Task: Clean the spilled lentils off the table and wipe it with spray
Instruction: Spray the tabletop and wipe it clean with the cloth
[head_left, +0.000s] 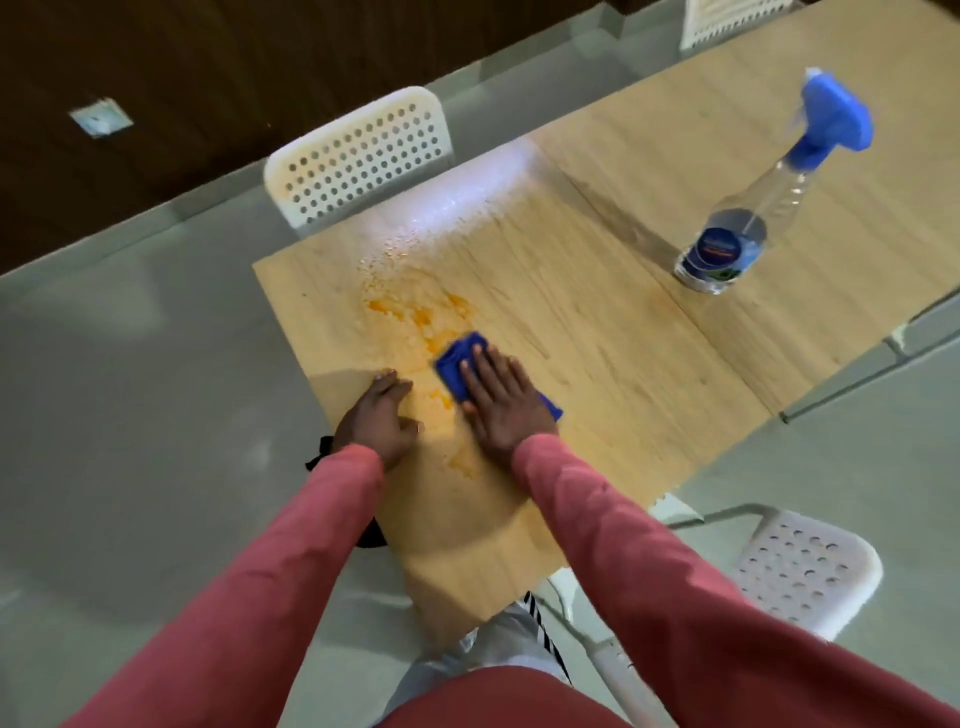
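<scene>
A yellow-orange lentil spill (415, 314) smears the near left part of the light wooden table (571, 322), with wet spray droplets beyond it. My right hand (501, 400) lies flat, fingers straight, pressing a folded blue cloth (457, 364) onto the spill's near edge. My left hand (382, 415) rests on the table's left edge with loosely curled fingers, holding nothing. A clear spray bottle (727, 239) with a blue trigger head stands upright at the far right of the table.
White perforated chairs stand beyond the table (358, 156), at its near right side (800, 566) and at the far top right (727, 21). A seam runs where a second table (779, 135) joins. Grey floor surrounds everything. A dark object (371, 535) sits under my left sleeve.
</scene>
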